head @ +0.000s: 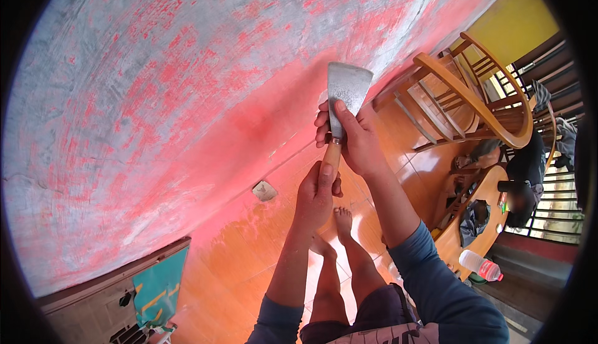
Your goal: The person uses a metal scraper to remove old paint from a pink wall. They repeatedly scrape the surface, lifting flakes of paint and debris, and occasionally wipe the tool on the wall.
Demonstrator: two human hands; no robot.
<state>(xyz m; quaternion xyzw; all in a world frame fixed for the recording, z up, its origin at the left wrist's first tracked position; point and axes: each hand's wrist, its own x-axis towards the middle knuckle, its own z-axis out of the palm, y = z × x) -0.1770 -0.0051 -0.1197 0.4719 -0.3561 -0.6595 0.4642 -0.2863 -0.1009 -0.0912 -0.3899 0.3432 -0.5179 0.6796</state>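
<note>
A paint scraper [348, 89] with a wide steel blade and a wooden handle is held up between both hands, blade pointing away from me. My left hand [320, 192] grips the wooden handle. My right hand [352, 136] clasps the blade's lower part, thumb on its face and fingers behind it. Beyond the scraper rises a wall [187, 87] with patchy red paint over grey. Pink dust covers the floor tiles [233, 232] along its foot, and a small pale chunk [264, 191] lies there by the wall's base.
Wooden armchairs [472, 96] stand by the wall at the upper right. A person [525, 171] sits beyond a wooden table [490, 194], which bears a black plastic bag [474, 222] and a plastic bottle [481, 265]. A teal panel [159, 283] is at the lower left.
</note>
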